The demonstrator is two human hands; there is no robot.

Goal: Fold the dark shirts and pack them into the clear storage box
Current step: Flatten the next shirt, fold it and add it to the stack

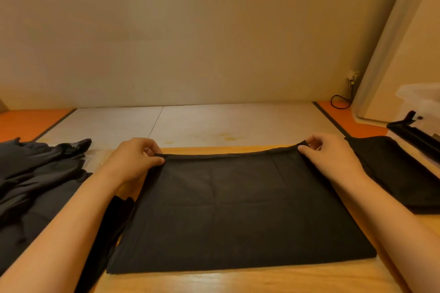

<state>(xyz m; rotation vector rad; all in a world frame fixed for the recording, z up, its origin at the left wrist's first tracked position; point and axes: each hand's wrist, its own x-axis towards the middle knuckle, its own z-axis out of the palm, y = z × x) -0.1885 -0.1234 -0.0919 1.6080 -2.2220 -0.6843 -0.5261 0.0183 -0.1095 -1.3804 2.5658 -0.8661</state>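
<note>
A wooden table (214, 280) is carrying the work, its bare edge showing nearest the camera. On it the dark shirt (238, 209) is lying flat, folded into a wide rectangle, and everything else is being placed from it.

Both forearms are reaching along its left and right sides. At its far left corner the left hand (135, 162) is pinching the hem, thumb on top and fingers curled behind. At its far right corner the right hand (331, 157) is pinching the cloth the same way, and that corner is rising slightly off the table. The hands are sitting well apart, with the far hem running between them.

Left of the shirt, a crumpled pile of dark shirts (35, 185) is lying. Dark cloth is also showing under the left forearm, just beside the shirt's left edge, and which garment it belongs to is unclear.

Right of the shirt and apart from it, a second folded dark shirt (400, 173) is resting. Beyond that, further right, a long black object (414, 135) is lying, too indistinct to name. Behind it the clear storage box (423, 100) is showing, pale, blurred and cut by the frame edge.

Past the shirt's far edge a pale seamed surface (214, 123) is stretching to a beige wall (190, 31), and far to the right a black cable (340, 102) is looping at the wall's foot
</note>
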